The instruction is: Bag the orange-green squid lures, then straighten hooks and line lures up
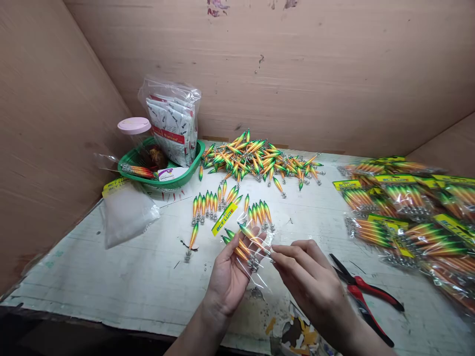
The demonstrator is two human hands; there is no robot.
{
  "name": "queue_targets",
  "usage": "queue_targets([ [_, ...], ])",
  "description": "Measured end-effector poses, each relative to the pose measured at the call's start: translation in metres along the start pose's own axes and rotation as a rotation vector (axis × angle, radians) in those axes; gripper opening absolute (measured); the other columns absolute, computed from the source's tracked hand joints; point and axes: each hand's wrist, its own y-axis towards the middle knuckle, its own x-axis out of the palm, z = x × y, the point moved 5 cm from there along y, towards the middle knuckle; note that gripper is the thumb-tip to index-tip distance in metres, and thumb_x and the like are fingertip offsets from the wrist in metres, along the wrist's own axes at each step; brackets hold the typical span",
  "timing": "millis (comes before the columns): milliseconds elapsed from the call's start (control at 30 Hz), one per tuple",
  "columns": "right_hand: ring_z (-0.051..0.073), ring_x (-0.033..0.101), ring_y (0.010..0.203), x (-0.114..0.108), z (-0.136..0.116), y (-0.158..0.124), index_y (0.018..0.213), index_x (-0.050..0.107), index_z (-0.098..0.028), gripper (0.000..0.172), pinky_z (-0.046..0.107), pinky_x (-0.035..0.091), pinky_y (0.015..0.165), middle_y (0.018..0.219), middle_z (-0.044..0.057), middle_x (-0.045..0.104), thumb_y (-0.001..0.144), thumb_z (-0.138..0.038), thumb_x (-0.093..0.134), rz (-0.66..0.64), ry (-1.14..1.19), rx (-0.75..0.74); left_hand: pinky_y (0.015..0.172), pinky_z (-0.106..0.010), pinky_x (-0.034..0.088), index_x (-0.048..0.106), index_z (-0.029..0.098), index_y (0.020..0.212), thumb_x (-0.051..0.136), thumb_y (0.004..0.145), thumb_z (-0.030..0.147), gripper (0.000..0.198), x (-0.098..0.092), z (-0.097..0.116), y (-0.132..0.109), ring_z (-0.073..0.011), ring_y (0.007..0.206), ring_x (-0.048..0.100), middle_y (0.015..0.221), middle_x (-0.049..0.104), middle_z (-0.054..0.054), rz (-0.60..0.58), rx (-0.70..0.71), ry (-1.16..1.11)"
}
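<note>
My left hand (227,282), palm up, holds a clear plastic bag with a yellow-green "BCT LURE" header card (224,219). Several green-and-orange squid jigs (239,248) with crowned metal hooks lie in or on this bag over the palm; which of the two, I cannot tell. My right hand (315,279) pinches the hook end of another squid jig (254,236), whose green tip points up and left, at the bag. Beyond my hands a short row of loose jigs (208,203) and a second small group (260,212) lie on the table. One single jig (193,241) rests left of my left hand.
A large heap of jigs (256,158) lies at the back. Filled lure packs (401,198) pile up at right, behind red-handled pliers (361,291). At left stand a green basket (172,184) with a pink-lidded jar (134,126) and packets, and a stack of plastic bags (128,217).
</note>
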Motion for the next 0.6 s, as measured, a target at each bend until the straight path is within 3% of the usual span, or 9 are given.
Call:
queue_targets([
  [100,0.019,0.053,0.076,0.002,-0.005,-0.001,0.102,0.062,-0.016,0.026,0.033,0.047,0.068,0.091,0.008,0.070,0.083,0.000,0.055,0.106,0.003,0.026,0.095,-0.040,0.052,0.053,0.005,0.126,0.047,0.093,0.018,0.036,0.000,0.000,0.001,-0.0281,0.111,0.062,0.116,0.067,-0.020,-0.014,0.006,-0.001],
  [200,0.018,0.054,0.075,0.001,-0.003,0.004,0.101,0.060,-0.018,0.025,0.033,0.047,0.067,0.087,0.006,0.071,0.083,-0.001,0.056,0.094,0.091,0.019,0.090,-0.038,0.055,0.055,0.005,0.122,0.050,0.091,0.016,0.034,0.000,0.000,0.001,-0.0284,0.109,0.064,0.116,0.067,-0.020,-0.016,0.029,0.002],
  [300,0.019,0.057,0.078,-0.006,0.026,0.009,0.099,0.059,-0.021,0.019,0.033,0.048,0.068,0.082,0.005,0.067,0.085,-0.009,0.057,0.124,0.175,0.113,0.086,-0.041,0.058,0.058,0.005,0.117,0.051,0.090,0.015,0.029,0.000,0.004,0.000,-0.0287,0.104,0.066,0.114,0.068,-0.018,0.016,0.061,0.009],
  [367,0.020,0.057,0.079,-0.005,0.058,0.010,0.095,0.059,-0.022,0.012,0.034,0.048,0.068,0.082,0.005,0.064,0.086,-0.014,0.057,0.119,0.081,0.202,0.084,-0.042,0.059,0.059,0.006,0.113,0.051,0.090,0.016,0.026,-0.001,0.006,-0.001,-0.0282,0.100,0.068,0.113,0.069,-0.016,0.046,0.073,0.013],
  [500,0.022,0.060,0.080,0.038,0.109,0.003,0.097,0.062,-0.020,0.016,0.034,0.051,0.067,0.087,0.006,0.063,0.082,-0.014,0.058,-0.235,-0.032,0.197,0.078,-0.035,0.061,0.062,0.009,0.110,0.055,0.088,0.015,0.023,-0.004,0.008,0.000,-0.0229,0.091,0.071,0.111,0.070,-0.013,0.102,0.090,0.023],
  [600,0.021,0.061,0.083,0.066,0.119,0.000,0.098,0.062,-0.018,0.019,0.034,0.053,0.068,0.090,0.007,0.063,0.081,-0.011,0.057,-0.280,-0.009,0.159,0.077,-0.033,0.060,0.064,0.011,0.107,0.058,0.087,0.014,0.021,-0.007,0.006,0.001,-0.0211,0.088,0.071,0.109,0.071,-0.012,0.115,0.088,0.044],
])
